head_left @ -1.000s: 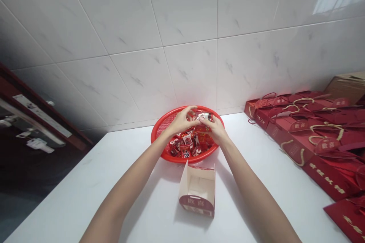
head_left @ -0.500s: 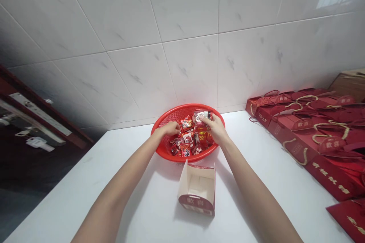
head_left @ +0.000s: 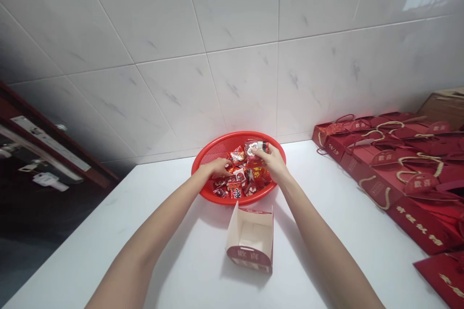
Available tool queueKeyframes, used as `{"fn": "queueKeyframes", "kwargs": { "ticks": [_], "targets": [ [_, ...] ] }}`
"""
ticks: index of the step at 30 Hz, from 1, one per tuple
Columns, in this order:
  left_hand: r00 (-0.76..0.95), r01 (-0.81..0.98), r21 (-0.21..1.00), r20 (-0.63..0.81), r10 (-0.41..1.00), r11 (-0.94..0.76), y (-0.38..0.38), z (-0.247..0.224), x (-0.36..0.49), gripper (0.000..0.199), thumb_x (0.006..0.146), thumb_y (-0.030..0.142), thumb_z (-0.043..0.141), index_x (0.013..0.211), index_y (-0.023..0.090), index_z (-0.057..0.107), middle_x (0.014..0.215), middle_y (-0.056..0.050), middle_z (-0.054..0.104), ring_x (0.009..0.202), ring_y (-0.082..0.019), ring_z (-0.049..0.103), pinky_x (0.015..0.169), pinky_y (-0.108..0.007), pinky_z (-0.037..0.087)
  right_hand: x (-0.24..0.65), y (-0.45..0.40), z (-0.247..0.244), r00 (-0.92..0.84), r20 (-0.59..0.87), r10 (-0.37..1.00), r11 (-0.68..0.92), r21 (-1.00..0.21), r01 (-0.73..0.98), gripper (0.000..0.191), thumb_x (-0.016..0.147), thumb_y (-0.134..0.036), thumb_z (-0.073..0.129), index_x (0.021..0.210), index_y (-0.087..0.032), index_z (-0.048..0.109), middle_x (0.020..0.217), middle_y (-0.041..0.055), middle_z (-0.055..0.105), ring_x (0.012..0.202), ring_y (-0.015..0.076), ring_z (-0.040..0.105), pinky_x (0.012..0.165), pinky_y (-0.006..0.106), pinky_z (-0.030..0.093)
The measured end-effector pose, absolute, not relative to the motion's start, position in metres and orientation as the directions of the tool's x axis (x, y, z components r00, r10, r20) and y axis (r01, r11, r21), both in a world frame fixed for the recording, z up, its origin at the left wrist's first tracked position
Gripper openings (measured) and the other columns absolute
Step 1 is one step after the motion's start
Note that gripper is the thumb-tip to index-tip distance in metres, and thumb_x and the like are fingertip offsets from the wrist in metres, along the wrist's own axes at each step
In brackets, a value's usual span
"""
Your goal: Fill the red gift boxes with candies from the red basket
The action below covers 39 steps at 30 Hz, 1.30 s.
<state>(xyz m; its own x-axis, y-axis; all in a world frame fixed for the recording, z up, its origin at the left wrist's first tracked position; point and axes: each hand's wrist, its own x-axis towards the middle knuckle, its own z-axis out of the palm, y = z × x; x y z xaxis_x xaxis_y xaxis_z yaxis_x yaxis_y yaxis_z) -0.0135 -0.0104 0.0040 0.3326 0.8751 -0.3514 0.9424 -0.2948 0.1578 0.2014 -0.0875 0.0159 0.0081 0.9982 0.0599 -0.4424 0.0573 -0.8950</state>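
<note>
A red plastic basket (head_left: 206, 154) with several wrapped sweets (head_left: 236, 189) stands by the wall. My right hand (head_left: 271, 161) is closed on a red and white packet (head_left: 253, 148) over the basket's right part. Inside the left part, my left hand (head_left: 218, 168) has its fingers bent down among the sweets; what they hold, if anything, is hidden. In front of the basket is an open-topped small carton (head_left: 253, 236), cream inside and dark red outside, with nothing visible in it.
Rows of dark red gift boxes (head_left: 389, 174) with cord handles line the right side of the white table (head_left: 174, 260). A brown cardboard box (head_left: 444, 108) is behind them. Beyond the table's left edge is a dark red door (head_left: 54, 140) with keys in its lock.
My left hand has shifted slightly among the sweets, with its fingers lower and closer in. My right hand still holds the packet, which has moved very slightly left.
</note>
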Motion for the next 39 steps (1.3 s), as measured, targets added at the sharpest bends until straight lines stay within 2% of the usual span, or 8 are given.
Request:
{"fn": "queueKeyframes", "kwargs": {
  "ticks": [8, 10, 14, 18, 22, 27, 32, 39],
  "targets": [
    [0.422, 0.853, 0.422, -0.214, 0.881, -0.306, -0.013, 0.013, -0.013, 0.013, 0.075, 0.026, 0.064, 0.075, 0.02, 0.076, 0.071, -0.003, 0.074, 0.068, -0.019, 0.066, 0.064, -0.026, 0.048, 0.201, -0.089, 0.018, 0.007, 0.06, 0.998, 0.057, -0.888, -0.457, 0.043, 0.054, -0.041, 0.086, 0.084, -0.019, 0.066, 0.077, -0.0004, 0.07, 0.07, 0.0165, 0.064, 0.07, 0.034, 0.056],
    [0.432, 0.788, 0.537, -0.133, 0.892, -0.301, -0.017, 0.021, -0.014, 0.023, 0.079, 0.032, 0.06, 0.084, 0.018, 0.078, 0.077, -0.005, 0.076, 0.072, -0.02, 0.067, 0.067, -0.027, 0.05, 0.202, -0.088, 0.017, 0.004, 0.063, 0.998, 0.057, -0.889, -0.455, 0.043, 0.055, -0.042, 0.086, 0.086, -0.019, 0.067, 0.079, 0.0006, 0.071, 0.072, 0.0179, 0.065, 0.072, 0.035, 0.057],
    [0.407, 0.598, 0.739, 0.054, 0.912, -0.311, -0.034, 0.035, -0.008, 0.048, 0.085, 0.044, 0.055, 0.12, 0.016, 0.073, 0.12, -0.01, 0.075, 0.1, -0.024, 0.07, 0.086, -0.033, 0.055, 0.202, -0.086, 0.014, 0.014, 0.082, 0.997, 0.08, -0.893, -0.442, 0.042, 0.059, -0.043, 0.084, 0.089, -0.02, 0.067, 0.085, 0.0028, 0.073, 0.079, 0.0208, 0.068, 0.076, 0.037, 0.057],
    [0.34, 0.203, 0.94, 0.195, 0.92, -0.275, -0.057, 0.045, 0.012, 0.047, 0.075, 0.046, 0.072, 0.112, 0.017, 0.077, 0.122, -0.011, 0.074, 0.113, -0.029, 0.067, 0.098, -0.041, 0.053, 0.201, -0.085, 0.012, 0.033, 0.107, 0.994, 0.111, -0.901, -0.42, 0.042, 0.06, -0.044, 0.083, 0.09, -0.02, 0.066, 0.093, 0.0048, 0.074, 0.086, 0.023, 0.069, 0.08, 0.038, 0.057],
    [0.35, 0.163, 0.927, 0.265, 0.898, -0.337, -0.068, 0.051, 0.031, 0.039, 0.075, 0.046, 0.077, 0.104, 0.018, 0.078, 0.117, -0.01, 0.075, 0.113, -0.028, 0.067, 0.1, -0.041, 0.052, 0.202, -0.086, 0.011, 0.023, 0.142, 0.99, 0.139, -0.897, -0.419, 0.043, 0.063, -0.047, 0.083, 0.093, -0.02, 0.067, 0.1, 0.0074, 0.075, 0.094, 0.0256, 0.07, 0.083, 0.039, 0.056],
    [0.288, 0.249, 0.904, 0.275, 0.917, -0.349, -0.065, 0.051, 0.032, 0.054, 0.07, 0.043, 0.082, 0.115, 0.017, 0.069, 0.097, -0.005, 0.073, 0.086, -0.02, 0.068, 0.078, -0.033, 0.056, 0.202, -0.087, 0.012, 0.053, 0.161, 0.986, 0.168, -0.896, -0.412, 0.044, 0.064, -0.05, 0.083, 0.092, -0.02, 0.066, 0.096, 0.0058, 0.075, 0.092, 0.0246, 0.07, 0.084, 0.038, 0.056],
    [0.294, 0.296, 0.898, 0.239, 0.925, -0.326, -0.061, 0.051, 0.028, 0.043, 0.069, 0.046, 0.082, 0.096, 0.016, 0.068, 0.092, -0.004, 0.071, 0.088, -0.019, 0.067, 0.079, -0.032, 0.055, 0.203, -0.09, 0.014, 0.009, 0.189, 0.982, 0.177, -0.903, -0.391, 0.047, 0.064, -0.053, 0.084, 0.093, -0.02, 0.066, 0.093, 0.0042, 0.074, 0.093, 0.0237, 0.069, 0.083, 0.036, 0.056],
    [0.476, 0.358, 0.906, 0.031, 0.879, -0.225, -0.064, 0.053, 0.025, 0.047, 0.077, 0.052, 0.076, 0.105, 0.016, 0.066, 0.096, -0.006, 0.073, 0.088, -0.02, 0.068, 0.079, -0.034, 0.055, 0.204, -0.09, 0.014, 0.034, 0.158, 0.987, 0.158, -0.905, -0.394, 0.044, 0.059, -0.038, 0.086, 0.093, -0.019, 0.066, 0.092, 0.0034, 0.074, 0.086, 0.0219, 0.069, 0.082, 0.037, 0.057]
  ]
}}
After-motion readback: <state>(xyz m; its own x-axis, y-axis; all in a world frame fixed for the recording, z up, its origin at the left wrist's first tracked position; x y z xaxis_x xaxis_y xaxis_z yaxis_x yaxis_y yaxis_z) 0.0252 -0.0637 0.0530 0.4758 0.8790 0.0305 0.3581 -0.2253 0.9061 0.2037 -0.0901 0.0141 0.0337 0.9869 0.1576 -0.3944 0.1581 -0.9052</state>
